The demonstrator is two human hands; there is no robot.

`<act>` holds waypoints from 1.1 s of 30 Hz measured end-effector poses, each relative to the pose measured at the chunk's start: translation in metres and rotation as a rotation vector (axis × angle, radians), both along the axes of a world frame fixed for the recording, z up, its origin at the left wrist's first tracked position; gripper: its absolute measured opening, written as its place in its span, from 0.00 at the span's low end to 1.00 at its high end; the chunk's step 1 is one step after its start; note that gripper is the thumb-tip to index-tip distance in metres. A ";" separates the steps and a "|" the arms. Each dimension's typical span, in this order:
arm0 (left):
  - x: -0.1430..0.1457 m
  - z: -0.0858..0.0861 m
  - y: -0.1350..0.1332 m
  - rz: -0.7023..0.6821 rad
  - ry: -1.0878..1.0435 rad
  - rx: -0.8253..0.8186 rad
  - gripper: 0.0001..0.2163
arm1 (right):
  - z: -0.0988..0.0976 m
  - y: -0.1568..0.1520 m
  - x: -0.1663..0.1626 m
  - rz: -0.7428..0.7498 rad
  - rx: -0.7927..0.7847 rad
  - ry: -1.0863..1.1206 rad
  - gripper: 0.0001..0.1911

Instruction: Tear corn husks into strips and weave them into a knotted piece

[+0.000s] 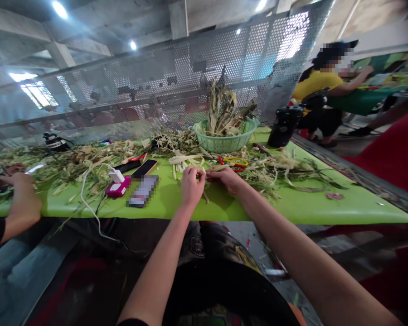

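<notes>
Over the near edge of the green table (170, 206), my two hands meet with fingertips almost touching. My left hand (192, 185) is closed in a pinch; whatever lies between its fingers is too small to make out. My right hand (229, 179) is closed around a pale green plant stalk (217, 168). Just beyond my left hand lies a bunch of pale plant strips (182, 159). Scissors with yellow handles (236, 160) rest beyond my right hand, with red handles beside them. Loose stems and leaves (265, 174) spread to the right.
A green basket (224, 144) of dried leaves (221, 108) stands behind. Left are a black phone (145, 168), another phone (143, 191) and a pink power strip (119, 187) with a white cable. A black flask (285, 126) stands right. A co-worker's hand (18, 179) is far left.
</notes>
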State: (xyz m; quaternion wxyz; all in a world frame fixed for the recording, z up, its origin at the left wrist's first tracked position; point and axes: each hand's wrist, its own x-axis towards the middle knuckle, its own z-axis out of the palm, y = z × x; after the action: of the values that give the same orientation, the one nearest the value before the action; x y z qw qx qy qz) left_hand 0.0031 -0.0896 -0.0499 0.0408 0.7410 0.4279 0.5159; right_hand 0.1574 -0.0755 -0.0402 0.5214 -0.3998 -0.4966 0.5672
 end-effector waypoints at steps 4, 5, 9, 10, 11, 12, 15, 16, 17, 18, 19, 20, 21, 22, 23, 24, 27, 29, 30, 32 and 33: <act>-0.002 -0.002 0.003 0.011 -0.074 -0.067 0.05 | 0.002 -0.002 0.000 0.032 0.001 -0.006 0.15; -0.003 -0.002 0.003 0.013 -0.091 -0.085 0.05 | 0.003 -0.003 0.000 0.036 0.001 -0.009 0.15; -0.005 -0.001 0.003 -0.021 -0.182 -0.199 0.05 | 0.004 -0.006 -0.001 0.045 -0.003 -0.027 0.15; -0.006 0.000 0.004 -0.033 -0.211 -0.234 0.05 | 0.004 -0.006 -0.001 0.044 -0.002 -0.032 0.16; -0.006 -0.001 0.004 -0.046 -0.239 -0.265 0.05 | 0.004 -0.007 -0.001 0.041 0.001 -0.037 0.16; -0.006 -0.001 0.005 -0.058 -0.265 -0.289 0.05 | 0.004 -0.007 -0.002 0.037 0.005 -0.042 0.17; -0.006 -0.002 0.007 -0.102 -0.310 -0.318 0.04 | 0.003 -0.007 -0.004 0.020 0.022 -0.067 0.16; -0.006 -0.002 0.008 -0.112 -0.307 -0.315 0.04 | 0.003 -0.007 -0.004 0.012 0.029 -0.077 0.16; -0.005 -0.001 0.008 -0.109 -0.293 -0.307 0.03 | 0.003 -0.007 -0.005 0.002 0.037 -0.088 0.16; -0.005 -0.001 0.007 -0.091 -0.267 -0.291 0.03 | 0.002 -0.007 -0.006 -0.009 0.045 -0.099 0.15; -0.004 0.000 0.005 -0.060 -0.229 -0.269 0.02 | 0.002 -0.007 -0.008 -0.022 0.054 -0.109 0.14; -0.004 0.001 0.003 -0.015 -0.181 -0.242 0.02 | 0.001 -0.006 -0.009 -0.036 0.064 -0.118 0.14; -0.003 0.002 0.000 0.037 -0.126 -0.208 0.01 | 0.000 -0.006 -0.009 -0.053 0.075 -0.125 0.13; -0.002 0.003 -0.003 0.088 -0.070 -0.171 0.01 | -0.001 -0.005 -0.010 -0.071 0.087 -0.131 0.12; -0.001 0.004 -0.007 0.134 -0.019 -0.132 0.01 | -0.002 -0.004 -0.010 -0.091 0.100 -0.136 0.12; 0.001 0.004 -0.011 0.162 0.025 -0.096 0.02 | -0.003 -0.003 -0.010 -0.113 0.116 -0.139 0.12; 0.007 0.005 -0.020 0.164 0.114 -0.043 0.06 | -0.006 0.000 -0.008 -0.182 0.173 -0.151 0.10; 0.012 0.005 -0.023 0.157 0.122 -0.034 0.10 | -0.007 0.003 -0.006 -0.215 0.211 -0.162 0.09; 0.014 0.005 -0.023 0.156 0.115 -0.035 0.12 | -0.008 0.004 -0.005 -0.226 0.227 -0.167 0.09; 0.018 0.006 -0.022 0.156 0.095 -0.050 0.14 | -0.011 0.006 -0.004 -0.238 0.255 -0.176 0.09; 0.019 0.006 -0.021 0.157 0.082 -0.060 0.15 | -0.012 0.007 -0.004 -0.243 0.267 -0.179 0.09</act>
State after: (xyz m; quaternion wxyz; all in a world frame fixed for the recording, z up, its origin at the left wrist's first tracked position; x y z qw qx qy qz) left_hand 0.0225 -0.1110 -0.0440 0.0047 0.7239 0.5013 0.4740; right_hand 0.1538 -0.0688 -0.0525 0.5881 -0.4327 -0.5600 0.3914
